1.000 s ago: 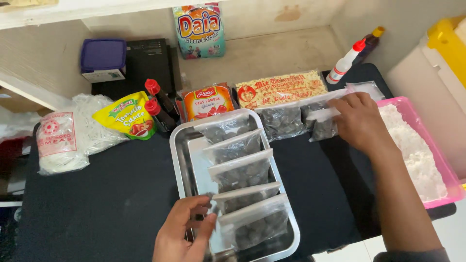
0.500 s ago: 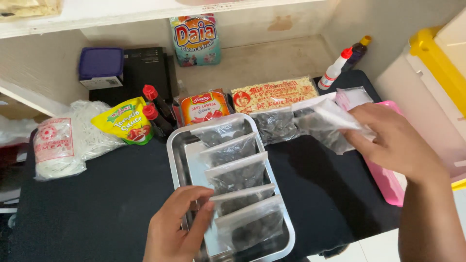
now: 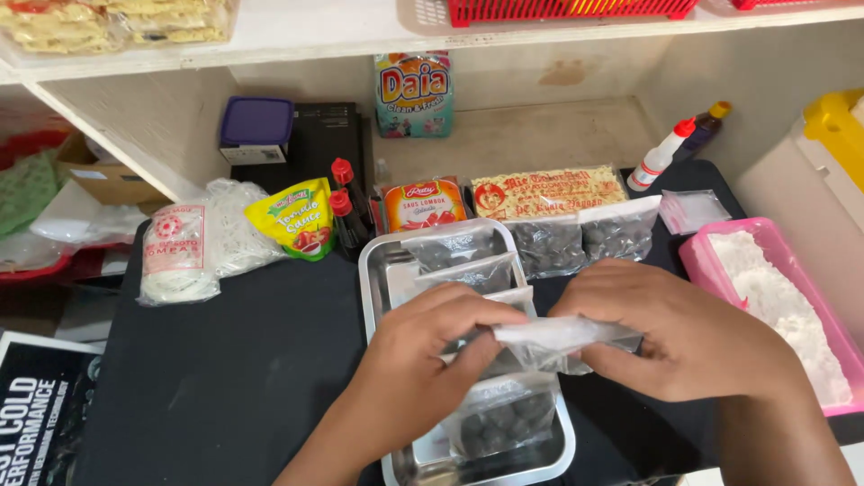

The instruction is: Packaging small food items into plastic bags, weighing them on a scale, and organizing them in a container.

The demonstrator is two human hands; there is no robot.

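While your left hand (image 3: 423, 346) and right hand (image 3: 670, 328) met over the tray (image 3: 378, 270), both sets of fingers pinched one clear bag (image 3: 553, 337). More bags (image 3: 580, 238) lay at one o'clock.

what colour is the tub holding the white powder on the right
Pink, seen in the head view: the tub sits beside the right hand.

Four bags of dark balls (image 3: 504, 421) lie in one steel tray (image 3: 376, 270), two more bags (image 3: 585, 241) behind it, two red-capped bottles (image 3: 346, 211), one pink tub (image 3: 697, 261).

Small food-stall pantry: sauce pouches (image 3: 292, 219), noodle packs (image 3: 547, 191), shelves (image 3: 297, 31).
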